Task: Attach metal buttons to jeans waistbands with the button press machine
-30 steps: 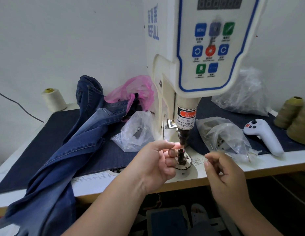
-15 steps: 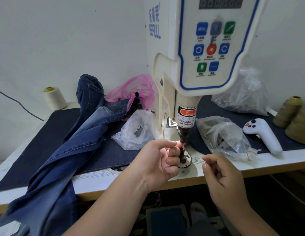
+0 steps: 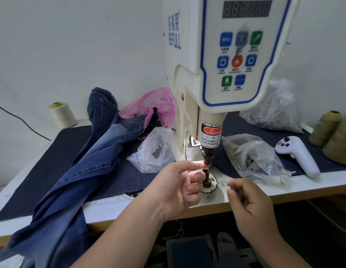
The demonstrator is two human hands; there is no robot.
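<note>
- Lower right of the frame: the right hand (image 3: 253, 207) hangs off the table edge (image 3: 245, 200), fingers curled with thumb and forefinger tips together; whether they pinch anything is too small to tell.
- Lower centre: the left hand (image 3: 179, 188) sits beside the lower die (image 3: 206, 178), a dark upright post with a red dot on top, its forefinger stretched under the punch (image 3: 207, 157); what it holds, I cannot tell.
- Left: the jeans (image 3: 75, 180), faded blue denim with pale stitched seams, drape from the dark mat (image 3: 42, 171) over the table's near edge.
- Centre, further back: the button press machine (image 3: 234, 60), cream with a blue-edged button panel.
- Right: clear bags (image 3: 253, 157) and a white handheld controller (image 3: 299, 153).
</note>
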